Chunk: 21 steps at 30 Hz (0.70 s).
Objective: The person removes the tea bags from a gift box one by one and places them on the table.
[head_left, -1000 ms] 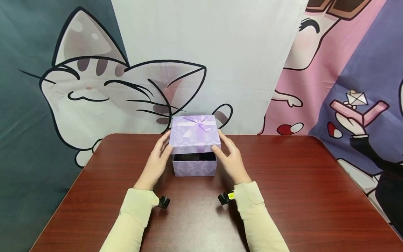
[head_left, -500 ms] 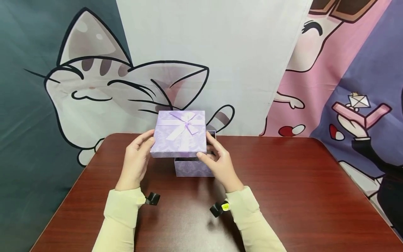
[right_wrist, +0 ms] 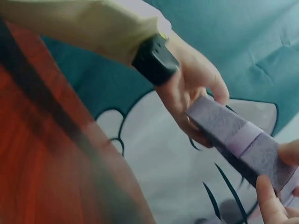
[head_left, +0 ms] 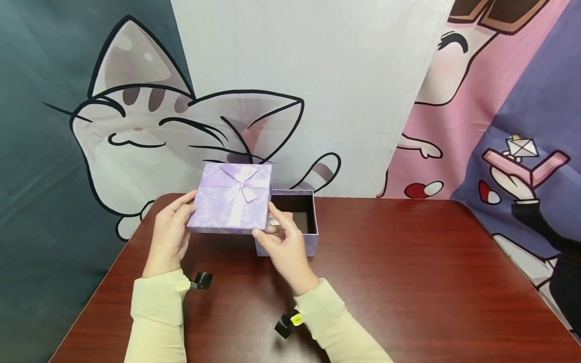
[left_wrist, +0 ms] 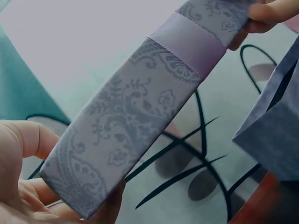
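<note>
A lavender patterned box lid (head_left: 231, 201) with a ribbon bow is held up off the table, left of its box. My left hand (head_left: 169, 233) grips the lid's left edge, and my right hand (head_left: 288, 249) pinches its front right corner. In the left wrist view the lid's side (left_wrist: 126, 112) runs diagonally between both hands. Behind my right hand the matching box base (head_left: 310, 243) stands uncovered on the table, dark inside. A small pinkish printed item (head_left: 287, 216) shows inside it, partly hidden by the lid and fingers.
The reddish-brown wooden table (head_left: 408, 272) spreads around the box. Its back edge meets a cloth backdrop (head_left: 354, 91) with cartoon animals. Small black wrist cameras (head_left: 202, 280) stick out from both cuffs.
Both hands have lifted the lid off the box and carried it to the left. The box's inside now shows, and the base has stayed in about the same place.
</note>
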### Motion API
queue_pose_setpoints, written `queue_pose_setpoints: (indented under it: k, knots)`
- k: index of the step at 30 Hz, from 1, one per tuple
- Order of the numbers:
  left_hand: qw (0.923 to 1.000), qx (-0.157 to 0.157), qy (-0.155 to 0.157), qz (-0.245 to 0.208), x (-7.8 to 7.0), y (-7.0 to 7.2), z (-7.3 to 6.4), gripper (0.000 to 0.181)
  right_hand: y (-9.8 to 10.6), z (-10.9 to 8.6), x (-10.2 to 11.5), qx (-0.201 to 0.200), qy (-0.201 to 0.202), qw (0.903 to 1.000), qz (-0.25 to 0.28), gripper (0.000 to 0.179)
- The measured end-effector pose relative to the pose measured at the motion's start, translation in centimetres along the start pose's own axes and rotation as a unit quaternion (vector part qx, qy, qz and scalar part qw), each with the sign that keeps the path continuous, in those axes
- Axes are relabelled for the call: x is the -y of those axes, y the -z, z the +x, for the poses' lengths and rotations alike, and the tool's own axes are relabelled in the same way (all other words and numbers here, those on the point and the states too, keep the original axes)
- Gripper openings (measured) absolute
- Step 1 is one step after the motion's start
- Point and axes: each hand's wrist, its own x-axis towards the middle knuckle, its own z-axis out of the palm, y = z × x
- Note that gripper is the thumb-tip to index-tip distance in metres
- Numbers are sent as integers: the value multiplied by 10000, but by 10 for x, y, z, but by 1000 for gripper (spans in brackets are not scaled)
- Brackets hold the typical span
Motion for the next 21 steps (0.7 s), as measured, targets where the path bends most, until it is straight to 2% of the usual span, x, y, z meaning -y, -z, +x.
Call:
queue_pose_setpoints:
  k: [4, 8, 15, 21]
  knots:
    - [9999, -118, 12, -113, 0, 14, 3, 42, -17, -3, -2, 15, -158, 9999, -67, 59]
    - [9995, -307, 117, 10, 1, 29, 7, 40, -32, -7, -5, 124, -230, 9996, -125, 51]
    - [9941, -682, 785, 317, 5, 52, 13, 46, -54, -14, -13, 575, -514, 9965, -318, 53]
    - [9856, -1033, 1258, 448, 22, 61, 24, 46, -64, -20, -26, 859, -989, 9908, -330, 60]
